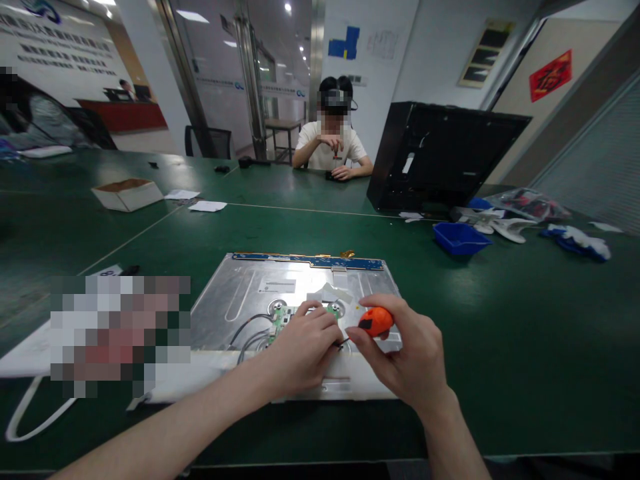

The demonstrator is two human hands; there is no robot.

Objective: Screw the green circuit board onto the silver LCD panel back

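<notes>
A flat display panel point(245, 280), metal back upward, lies on the table in front of me. A green circuit board point(278, 320) with dark cables sits near its middle, and a long blue circuit strip point(280, 259) runs along its far edge. My right hand point(415, 347) grips a screwdriver by its orange handle point(376, 322), over the panel's right part. The screwdriver's dark shaft slants down to the left, toward my left hand point(310, 343). That hand lies over the circuit board with curled fingers near the shaft; what they pinch, if anything, is hidden.
On the green table point(525, 333) stand an open cardboard box point(129, 195), a blue tray point(461, 239) and a large black monitor casing point(445, 153). Gloves point(577, 241) lie at right. A white bag point(30, 347) is at left. Another person point(333, 143) sits opposite.
</notes>
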